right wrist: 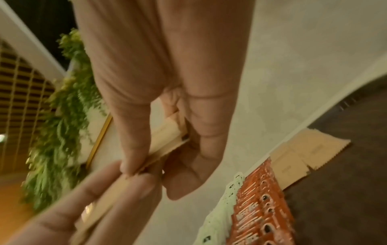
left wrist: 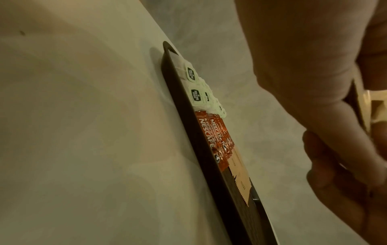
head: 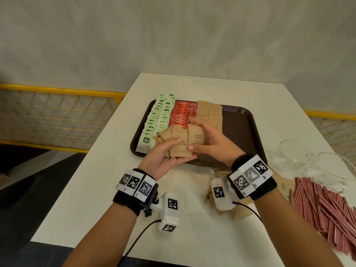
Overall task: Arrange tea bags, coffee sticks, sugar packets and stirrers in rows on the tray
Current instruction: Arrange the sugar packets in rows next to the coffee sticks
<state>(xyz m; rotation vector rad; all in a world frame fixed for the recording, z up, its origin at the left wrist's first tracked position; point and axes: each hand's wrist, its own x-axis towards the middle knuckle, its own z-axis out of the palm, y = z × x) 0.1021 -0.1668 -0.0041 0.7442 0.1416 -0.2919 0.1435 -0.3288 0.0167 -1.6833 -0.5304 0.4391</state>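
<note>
A dark brown tray [head: 238, 120] holds rows of green-tagged tea bags [head: 157, 117], red coffee sticks [head: 181, 114] and brown sugar packets [head: 209, 112]. Above the tray's near edge my left hand [head: 169, 151] grips a fanned stack of brown sugar packets [head: 173, 141]. My right hand [head: 208, 137] pinches one packet [head: 196, 136] at the right of that stack. The right wrist view shows my fingers [right wrist: 134, 145] pinching the packet [right wrist: 167, 140] edge-on. The left wrist view shows the tray [left wrist: 188, 116] with tea bags [left wrist: 195, 92] and coffee sticks [left wrist: 211, 131].
A heap of red-striped stirrers [head: 323, 207] lies at the table's right. Two clear glass vessels [head: 300, 158] stand beyond it. Loose sugar packets [head: 285, 184] lie under my right wrist. A yellow railing [head: 57, 116] runs to the left of the white table [head: 96, 189].
</note>
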